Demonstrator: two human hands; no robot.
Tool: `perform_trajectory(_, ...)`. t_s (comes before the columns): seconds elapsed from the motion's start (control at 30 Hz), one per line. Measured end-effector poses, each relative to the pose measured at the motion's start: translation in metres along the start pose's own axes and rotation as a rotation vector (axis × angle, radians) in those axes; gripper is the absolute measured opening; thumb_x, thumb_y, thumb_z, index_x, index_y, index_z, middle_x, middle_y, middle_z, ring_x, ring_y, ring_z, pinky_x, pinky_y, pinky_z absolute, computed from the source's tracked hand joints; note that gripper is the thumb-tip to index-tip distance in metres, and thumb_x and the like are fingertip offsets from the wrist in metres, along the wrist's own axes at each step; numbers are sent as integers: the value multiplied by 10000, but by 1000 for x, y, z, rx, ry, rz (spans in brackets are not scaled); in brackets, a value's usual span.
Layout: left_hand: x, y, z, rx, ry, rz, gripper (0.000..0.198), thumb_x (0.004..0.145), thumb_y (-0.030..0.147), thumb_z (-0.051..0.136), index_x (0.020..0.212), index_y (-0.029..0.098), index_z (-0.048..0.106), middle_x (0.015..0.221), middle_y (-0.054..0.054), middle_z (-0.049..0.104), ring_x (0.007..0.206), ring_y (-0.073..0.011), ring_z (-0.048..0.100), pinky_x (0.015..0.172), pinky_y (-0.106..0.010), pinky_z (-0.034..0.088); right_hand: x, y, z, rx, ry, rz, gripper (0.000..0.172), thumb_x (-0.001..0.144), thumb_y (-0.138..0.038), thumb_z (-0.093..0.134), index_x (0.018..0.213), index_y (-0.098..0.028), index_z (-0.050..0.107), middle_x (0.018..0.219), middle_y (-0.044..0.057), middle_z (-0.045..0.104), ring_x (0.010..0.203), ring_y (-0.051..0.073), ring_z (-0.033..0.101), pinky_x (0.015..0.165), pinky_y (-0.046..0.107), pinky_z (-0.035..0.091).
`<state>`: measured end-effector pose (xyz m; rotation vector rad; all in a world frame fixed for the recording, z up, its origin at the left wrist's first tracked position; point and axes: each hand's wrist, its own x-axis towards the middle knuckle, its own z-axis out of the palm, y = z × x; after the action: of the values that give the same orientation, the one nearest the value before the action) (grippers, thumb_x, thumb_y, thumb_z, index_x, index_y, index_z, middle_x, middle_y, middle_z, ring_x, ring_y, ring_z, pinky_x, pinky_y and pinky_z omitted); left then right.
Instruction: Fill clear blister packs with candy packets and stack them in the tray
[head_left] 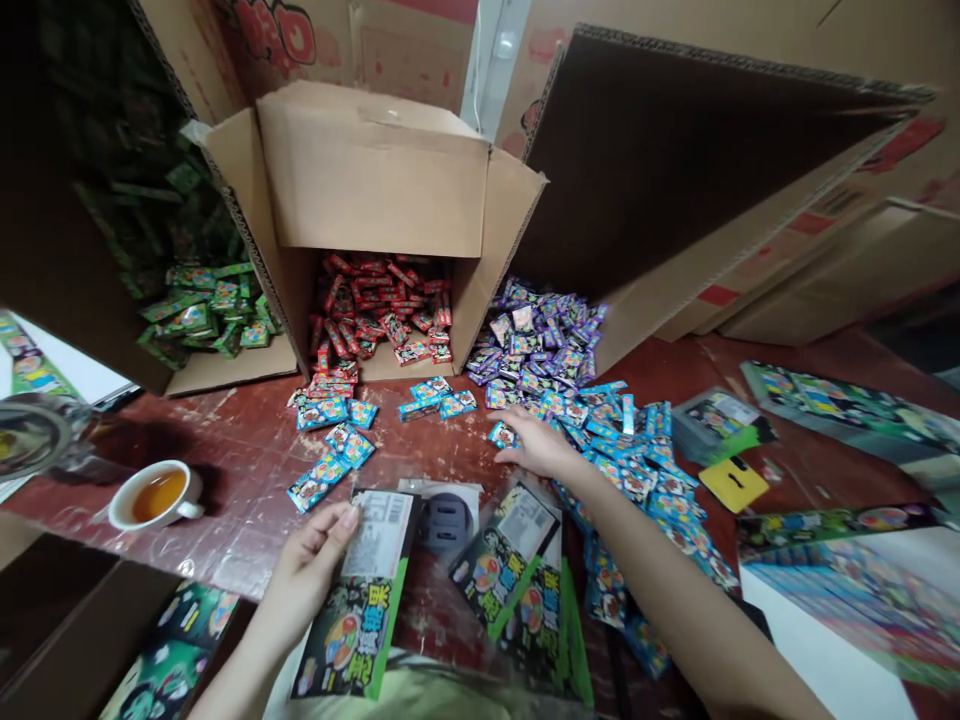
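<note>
My left hand (319, 548) pinches the top of a black and green printed candy bag (352, 635) near the table's front edge. Further forward, my right hand (538, 446) has its fingers closed around a small blue candy packet (502, 434), just left of a large spread of blue candy packets (637, 460). Other blue packets (330, 480) lie loose beyond my left hand. Between my arms more printed candy bags (517, 570) overlap, partly over a dark round object (445, 522).
Open cartons hold green packets (214, 310), red packets (375, 295) and purple packets (536, 340). A cup of tea (154, 497) stands left beside a glass pot (45, 435). A yellow card (733, 484) and stacks of printed packaging (847, 410) lie right.
</note>
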<state>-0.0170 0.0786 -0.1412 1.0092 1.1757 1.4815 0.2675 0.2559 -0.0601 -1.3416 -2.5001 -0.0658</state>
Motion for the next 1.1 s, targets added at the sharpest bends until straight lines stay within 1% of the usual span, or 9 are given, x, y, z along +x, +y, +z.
perform_trajectory(0.17,-3,1,8,-21,-92,-40,388,752,514,681,889,151,658,717,15,637,630,-90,537,612,-174,421,-24,-31,13,946,314,-75,276,804,-399,624,953,-168,596,901,45,652,723,155,604,643,272,483)
perform_trajectory(0.27,-4,-3,17,23,-156,-44,394,765,511,670,865,130,660,686,18,605,601,-78,501,583,-171,391,-28,-55,26,1137,520,-52,230,772,-380,668,839,-182,573,791,16,611,728,147,584,684,274,481)
perform_trajectory(0.4,-6,-7,29,63,-235,-27,430,781,536,638,869,116,667,675,10,596,587,-77,483,576,-178,381,-24,-85,31,1213,760,-123,191,786,-334,688,820,-201,554,814,17,596,801,154,590,760,292,487)
perform_trajectory(0.5,-7,-5,34,56,-233,-2,441,777,548,637,856,116,668,671,3,599,582,-79,481,568,-180,380,-23,-99,24,1152,695,-327,129,826,-302,663,833,-207,574,831,30,608,836,167,603,776,308,493)
perform_trajectory(0.6,-8,-3,36,42,-230,16,427,773,542,645,817,117,664,651,5,594,566,-74,467,549,-175,366,-26,-102,13,991,461,-536,99,865,-282,626,817,-200,598,822,40,626,804,169,608,746,316,495)
perform_trajectory(0.7,-7,-4,37,45,-233,21,447,780,552,631,866,116,676,660,-6,611,574,-82,480,553,-179,373,-30,-100,2,851,275,-648,91,879,-248,608,812,-186,616,818,46,637,780,166,607,734,316,495)
perform_trajectory(0.73,-7,-4,38,53,-234,21,463,781,562,623,883,114,679,663,-10,617,578,-85,484,558,-183,377,-31,-99,0,838,289,-654,80,881,-233,603,819,-184,617,819,47,638,786,167,606,739,318,495)
perform_trajectory(0.9,-6,-2,42,101,-272,27,503,796,598,576,854,108,672,641,-9,599,579,-91,475,568,-194,375,-35,-105,5,834,644,-590,50,886,-148,572,867,-184,601,867,56,622,870,173,600,798,324,481)
perform_trajectory(1.1,-4,-2,54,129,-245,67,539,774,660,540,690,129,574,555,43,445,516,-68,334,500,-201,263,-32,-102,9,783,339,-527,168,923,-234,490,776,-184,555,754,32,580,729,151,575,691,271,475)
